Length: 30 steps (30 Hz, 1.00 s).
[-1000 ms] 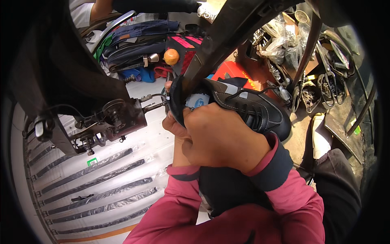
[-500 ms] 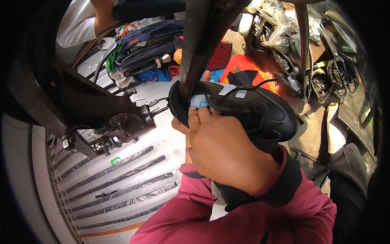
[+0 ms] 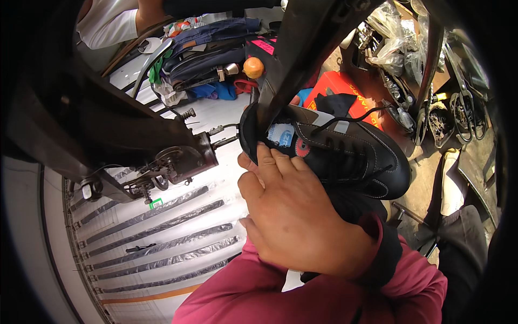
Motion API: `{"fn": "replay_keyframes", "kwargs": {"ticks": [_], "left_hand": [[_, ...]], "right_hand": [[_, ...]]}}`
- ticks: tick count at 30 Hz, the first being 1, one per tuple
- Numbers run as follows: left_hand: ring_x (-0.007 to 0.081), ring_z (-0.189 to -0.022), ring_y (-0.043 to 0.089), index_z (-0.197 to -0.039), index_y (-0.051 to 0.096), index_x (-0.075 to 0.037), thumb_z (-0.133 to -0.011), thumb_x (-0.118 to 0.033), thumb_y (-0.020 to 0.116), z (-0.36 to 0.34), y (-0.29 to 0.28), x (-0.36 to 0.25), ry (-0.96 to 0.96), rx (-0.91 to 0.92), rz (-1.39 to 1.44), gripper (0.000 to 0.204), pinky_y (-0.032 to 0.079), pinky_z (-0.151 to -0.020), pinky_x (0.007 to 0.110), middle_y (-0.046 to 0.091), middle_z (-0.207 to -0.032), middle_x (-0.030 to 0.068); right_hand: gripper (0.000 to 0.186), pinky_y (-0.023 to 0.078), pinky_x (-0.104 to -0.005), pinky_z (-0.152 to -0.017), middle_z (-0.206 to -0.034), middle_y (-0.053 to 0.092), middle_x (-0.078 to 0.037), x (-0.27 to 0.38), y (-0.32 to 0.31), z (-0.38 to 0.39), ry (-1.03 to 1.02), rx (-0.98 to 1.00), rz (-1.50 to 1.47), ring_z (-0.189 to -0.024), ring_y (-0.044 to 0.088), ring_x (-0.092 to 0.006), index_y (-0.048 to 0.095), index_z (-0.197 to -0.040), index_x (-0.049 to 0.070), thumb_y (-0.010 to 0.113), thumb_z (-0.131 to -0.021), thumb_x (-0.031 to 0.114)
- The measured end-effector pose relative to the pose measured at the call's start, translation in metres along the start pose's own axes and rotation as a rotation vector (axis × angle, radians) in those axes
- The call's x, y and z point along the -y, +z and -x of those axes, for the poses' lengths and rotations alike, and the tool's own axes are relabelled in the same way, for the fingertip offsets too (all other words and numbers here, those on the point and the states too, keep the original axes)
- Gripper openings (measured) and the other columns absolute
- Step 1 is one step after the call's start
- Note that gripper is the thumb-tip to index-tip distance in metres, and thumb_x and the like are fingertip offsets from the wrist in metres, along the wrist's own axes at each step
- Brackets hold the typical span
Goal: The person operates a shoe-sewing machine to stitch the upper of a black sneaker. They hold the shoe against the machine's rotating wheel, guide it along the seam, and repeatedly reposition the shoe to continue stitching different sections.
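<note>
A black lace-up shoe [image 3: 345,148] with pale stitching and a white-and-blue label [image 3: 281,135] inside lies sideways in front of me, toe to the right. A dark metal bar comes down across its opening at the heel end. My right hand [image 3: 297,210] presses its fingertips on the near edge of the opening, beside the label. My left hand [image 3: 246,162] is mostly hidden beneath the shoe; a fingertip shows beyond its far side. Left of the heel, a dark sewing machine head [image 3: 181,156] points a thin rod at the shoe.
Several dark strips in clear plastic [image 3: 162,232] lie on a white surface at left. Folded clothes [image 3: 210,59] and an orange round thing [image 3: 253,68] sit behind. To the right are a red box [image 3: 334,89], scissors [image 3: 467,108] and bags of small parts. A person's white sleeve [image 3: 108,27] shows at far left.
The shoe has shifted a little right and down in view. My right fingers have slid back off the label, baring it and a red round patch beside it.
</note>
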<state>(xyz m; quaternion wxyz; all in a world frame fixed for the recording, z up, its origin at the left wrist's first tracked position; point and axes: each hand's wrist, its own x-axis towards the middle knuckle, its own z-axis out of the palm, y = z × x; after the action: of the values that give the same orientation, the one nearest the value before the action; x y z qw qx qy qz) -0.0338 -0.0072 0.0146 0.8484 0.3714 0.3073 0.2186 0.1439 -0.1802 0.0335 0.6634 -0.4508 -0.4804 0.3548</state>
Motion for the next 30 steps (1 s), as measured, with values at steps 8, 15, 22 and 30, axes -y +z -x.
{"fn": "replay_keyframes", "kwargs": {"ticks": [8, 15, 22, 30], "left_hand": [[0.0347, -0.117, 0.068, -0.147, 0.039, -0.015, -0.085, -0.02, 0.077, 0.004, -0.002, -0.003, -0.03, -0.019, 0.006, 0.073, 0.059, -0.1, 0.05, 0.063, -0.133, 0.0173], [0.0357, -0.119, 0.067, -0.147, 0.039, -0.015, -0.086, -0.021, 0.076, -0.003, -0.006, -0.003, -0.022, -0.008, 0.016, 0.072, 0.059, -0.102, 0.052, 0.063, -0.133, 0.0176], [0.0368, -0.121, 0.067, -0.146, 0.04, -0.015, -0.086, -0.021, 0.075, -0.004, -0.001, -0.001, 0.099, -0.002, -0.063, 0.07, 0.058, -0.104, 0.054, 0.063, -0.133, 0.0179], [0.0278, -0.117, 0.069, -0.15, 0.045, -0.01, -0.09, -0.021, 0.076, -0.012, 0.019, 0.001, 0.16, 0.109, -0.133, 0.068, 0.055, -0.105, 0.045, 0.067, -0.131, 0.0128]], "right_hand": [[0.032, 0.044, -0.0492, -0.107, -0.137, 0.059, -0.039, 0.001, 0.004, -0.002, -0.026, 0.046, 0.025, -0.127, 0.057, -0.0487, 0.067, -0.101, -0.007, 0.075, -0.083, 0.018], [0.041, 0.052, -0.0461, -0.096, -0.127, 0.069, -0.026, -0.01, 0.0, 0.001, 0.078, -0.156, -0.311, -0.112, 0.068, -0.0412, 0.054, -0.122, -0.004, 0.074, -0.089, 0.012], [0.055, 0.052, -0.0247, -0.081, -0.129, 0.071, -0.017, -0.021, 0.003, -0.004, 0.27, -0.308, -0.537, -0.099, 0.072, -0.0145, 0.053, -0.144, -0.007, 0.074, -0.094, 0.001], [0.048, 0.053, -0.0268, -0.088, -0.11, 0.071, -0.004, -0.015, 0.013, -0.019, 0.399, -0.207, -0.527, -0.1, 0.064, -0.0103, 0.067, -0.133, -0.006, 0.084, -0.089, 0.005]]}}
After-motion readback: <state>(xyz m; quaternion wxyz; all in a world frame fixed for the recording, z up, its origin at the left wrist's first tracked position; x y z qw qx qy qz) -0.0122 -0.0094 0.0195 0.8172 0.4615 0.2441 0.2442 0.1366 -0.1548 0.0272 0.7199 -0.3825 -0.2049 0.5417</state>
